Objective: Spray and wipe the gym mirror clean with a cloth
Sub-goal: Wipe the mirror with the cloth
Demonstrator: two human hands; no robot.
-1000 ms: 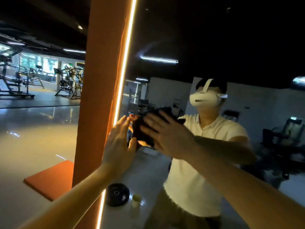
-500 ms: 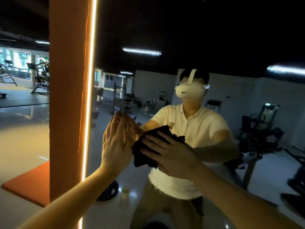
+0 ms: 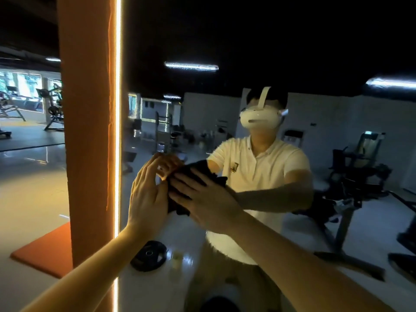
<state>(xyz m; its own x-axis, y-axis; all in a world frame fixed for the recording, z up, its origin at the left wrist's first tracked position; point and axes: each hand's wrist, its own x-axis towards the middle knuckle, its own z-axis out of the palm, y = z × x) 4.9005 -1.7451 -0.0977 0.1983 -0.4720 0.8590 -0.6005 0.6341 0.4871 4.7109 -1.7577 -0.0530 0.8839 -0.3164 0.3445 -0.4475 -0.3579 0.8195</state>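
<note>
We press the dark cloth (image 3: 191,188) flat against the mirror (image 3: 292,52) with our right hand (image 3: 207,203), fingers spread over it; our left hand (image 3: 147,197) rests open, just left, palm near the glass.

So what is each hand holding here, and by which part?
The right hand presses a dark cloth flat against the mirror, palm and spread fingers over its lower right part. The left hand holds nothing; it lies open beside the cloth.

dark crumpled cloth (image 3: 191,176) pressed flat against the mirror (image 3: 225,41).
</note>
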